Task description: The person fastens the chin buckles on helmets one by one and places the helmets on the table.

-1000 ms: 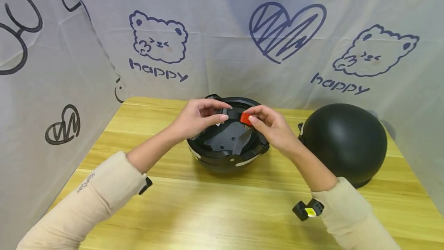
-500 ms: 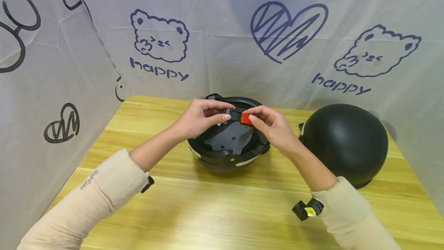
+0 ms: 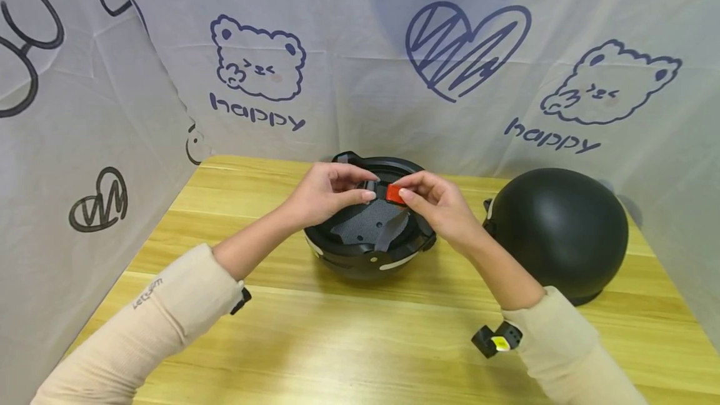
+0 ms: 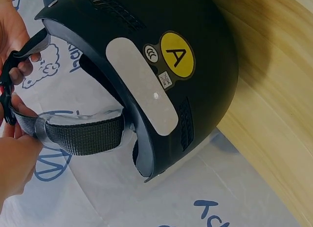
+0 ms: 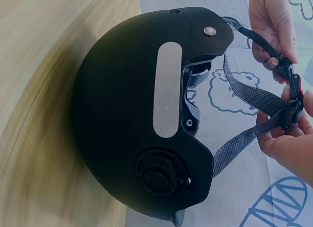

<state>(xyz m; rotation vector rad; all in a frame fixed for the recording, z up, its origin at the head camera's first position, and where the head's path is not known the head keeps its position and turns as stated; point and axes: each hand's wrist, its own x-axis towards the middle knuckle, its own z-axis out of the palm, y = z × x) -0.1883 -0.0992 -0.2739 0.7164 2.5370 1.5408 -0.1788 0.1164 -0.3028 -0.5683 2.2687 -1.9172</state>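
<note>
An upside-down black helmet [image 3: 365,264] rests on the table, its grey-lined inside facing up. Over its opening, my left hand [image 3: 320,195] pinches the black half of the chin-strap buckle [image 3: 382,190] between thumb and fingers. From the other side, my right hand [image 3: 444,208] grips the half with the red tab [image 3: 395,194], thumb on the tab. Both halves meet in one line between the hands. In the right wrist view, grey straps [image 5: 249,92] run from the helmet's edge to the buckle. A wide dark strap [image 4: 88,136] leads to my left fingers in the left wrist view.
A second black helmet [image 3: 557,230] stands dome up on the right of the wooden table [image 3: 337,342], close to my right forearm. White cloth [image 3: 360,30] with bear and heart drawings hangs behind the table and along its sides.
My hands have drawn slightly closer together. The red-tab half has shifted a little left, and less of the black half shows between the hands. Both helmets stay put.
</note>
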